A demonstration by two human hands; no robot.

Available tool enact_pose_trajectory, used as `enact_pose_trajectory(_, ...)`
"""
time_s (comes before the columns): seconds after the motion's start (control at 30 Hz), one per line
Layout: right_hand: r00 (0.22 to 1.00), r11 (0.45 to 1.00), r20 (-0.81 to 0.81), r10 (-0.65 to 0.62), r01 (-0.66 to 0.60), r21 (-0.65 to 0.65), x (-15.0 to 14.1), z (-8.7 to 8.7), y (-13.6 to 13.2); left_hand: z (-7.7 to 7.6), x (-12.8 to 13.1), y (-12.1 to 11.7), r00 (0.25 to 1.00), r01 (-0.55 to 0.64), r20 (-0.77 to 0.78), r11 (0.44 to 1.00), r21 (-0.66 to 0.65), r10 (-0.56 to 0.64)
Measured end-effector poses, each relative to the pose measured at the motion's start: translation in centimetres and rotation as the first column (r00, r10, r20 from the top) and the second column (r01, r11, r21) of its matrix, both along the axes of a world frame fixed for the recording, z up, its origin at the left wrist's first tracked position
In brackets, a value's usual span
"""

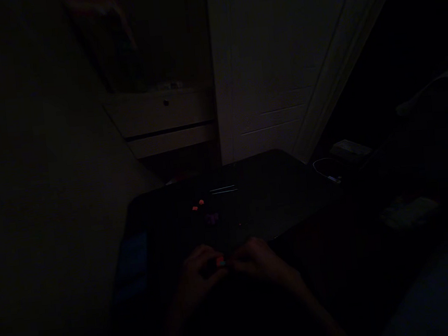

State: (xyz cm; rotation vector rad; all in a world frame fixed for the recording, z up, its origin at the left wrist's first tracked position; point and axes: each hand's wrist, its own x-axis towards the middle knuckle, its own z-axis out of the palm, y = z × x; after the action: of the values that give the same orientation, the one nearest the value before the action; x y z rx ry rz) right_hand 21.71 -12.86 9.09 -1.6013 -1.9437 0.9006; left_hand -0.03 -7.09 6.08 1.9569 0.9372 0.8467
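Observation:
The scene is very dark. My left hand (199, 269) is closed in a pinch on a small orange block (219, 261) with a bit of teal at its right side. Close beside it, my right hand (253, 257) has its fingers pressed together at the block's right end; what lies between them is too dark to make out. Beyond the hands, a purple cluster of small pieces (212, 218) lies on the dark table (258, 201). Two small orange pieces (201, 202) sit just past that cluster. A tiny reddish speck (240, 224) is to its right.
Toward the table's far edge lies a thin, two-pronged metal tool (223, 190), like tweezers. A bluish flat rectangle (130, 265) is at the left. Behind stand a drawer unit (164, 113) and a pale panelled door (266, 70). A white cable (321, 164) hangs right of the table.

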Motion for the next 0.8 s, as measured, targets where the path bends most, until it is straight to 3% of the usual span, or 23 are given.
enact_pose_trajectory(0.33,0.996,0.999,-0.090,0.028,-0.024,0.039,0.7,-1.0,0.0,-0.2,-0.2,0.2,1.000,0.006,-0.005,1.000,0.005,-0.006)
enact_pose_trajectory(0.8,0.998,0.994,0.020,0.060,-0.062,0.087,-0.3,-0.9,0.2,-0.2,-0.1,0.3,1.000,0.006,0.016,1.000,-0.007,-0.006)
